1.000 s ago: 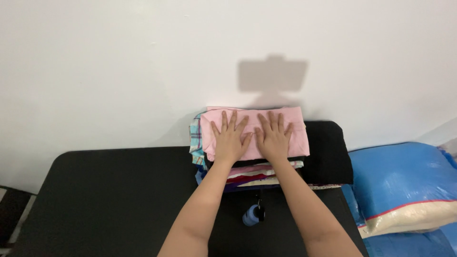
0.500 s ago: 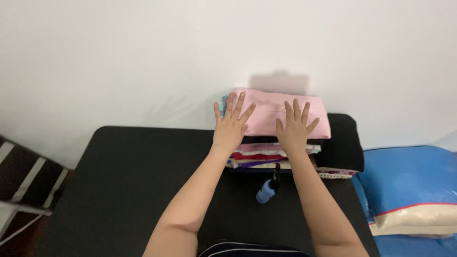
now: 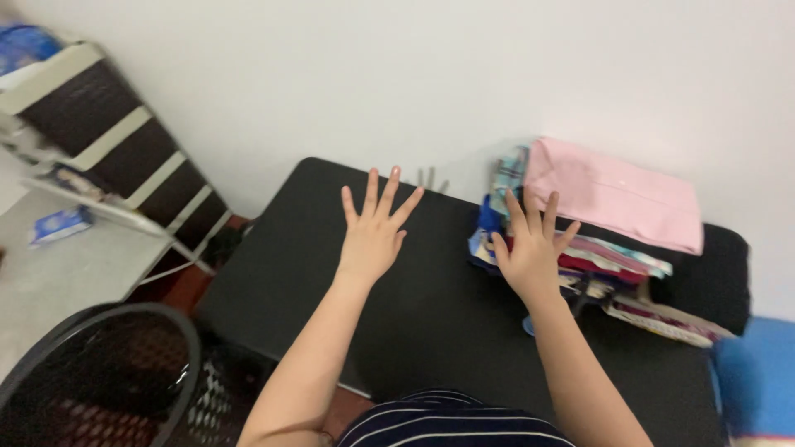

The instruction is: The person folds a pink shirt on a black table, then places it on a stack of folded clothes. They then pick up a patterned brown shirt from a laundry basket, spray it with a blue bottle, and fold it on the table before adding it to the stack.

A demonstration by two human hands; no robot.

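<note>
The right hand (image 3: pixel 530 248), fingers spread and holding nothing, lies at the near-left edge of the stack (image 3: pixel 604 248) of folded clothes on the worktop (image 3: pixel 431 314). The left hand (image 3: pixel 374 228), equally open and empty, rests flat left of the stack, apart from it. The stack's long axis runs rightward, away from both hands.

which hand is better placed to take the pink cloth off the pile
Right, probably. The right hand is open at the near left edge of the pile of folded clothes, with the pink cloth just beyond its fingertips. The left hand is spread over bare black table, farther away.
</note>
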